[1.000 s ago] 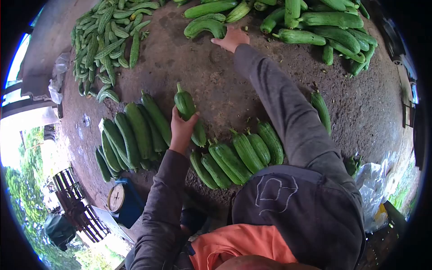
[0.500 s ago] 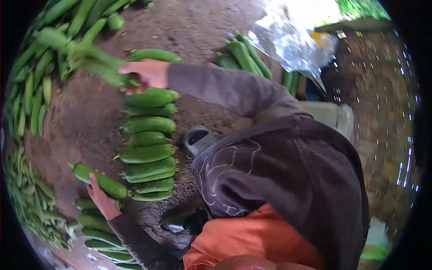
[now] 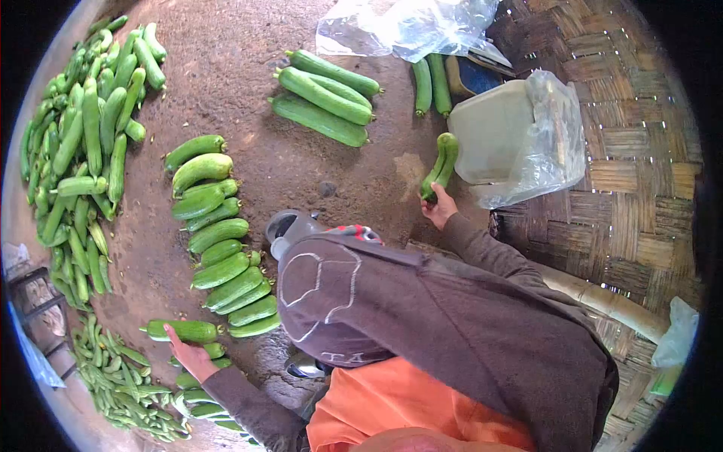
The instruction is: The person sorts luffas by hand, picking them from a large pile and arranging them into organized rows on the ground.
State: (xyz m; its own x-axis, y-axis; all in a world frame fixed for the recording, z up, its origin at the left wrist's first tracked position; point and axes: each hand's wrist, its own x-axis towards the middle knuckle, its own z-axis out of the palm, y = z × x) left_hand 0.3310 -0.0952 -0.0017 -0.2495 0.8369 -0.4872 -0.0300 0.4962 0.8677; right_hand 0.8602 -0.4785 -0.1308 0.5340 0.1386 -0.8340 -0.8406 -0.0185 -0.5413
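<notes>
At the lower left, my left hand (image 3: 194,357) has its fingers around a green cucumber (image 3: 157,328), which lies level at the head of a lower row of cucumbers (image 3: 197,395). Over at the right, my right hand (image 3: 442,209) grips the near end of a curved cucumber (image 3: 446,154) with a groove down its length, so that it looks doubled. Its far end points up beside a pale plastic container (image 3: 486,132). Between my hands runs a longer row of cucumbers (image 3: 218,235) laid side by side on the dirt floor.
A large cucumber heap (image 3: 94,128) covers the upper left, with a pile of smaller green vegetables (image 3: 117,377) below it. Large cucumbers (image 3: 324,102) lie at top centre. Clear plastic (image 3: 407,30) and two cucumbers (image 3: 432,84) are near the woven wall (image 3: 633,135).
My right hand has swung from the upper left across to the right with a cucumber. My left hand has lowered and levelled its cucumber by the lower row. The view has shifted too.
</notes>
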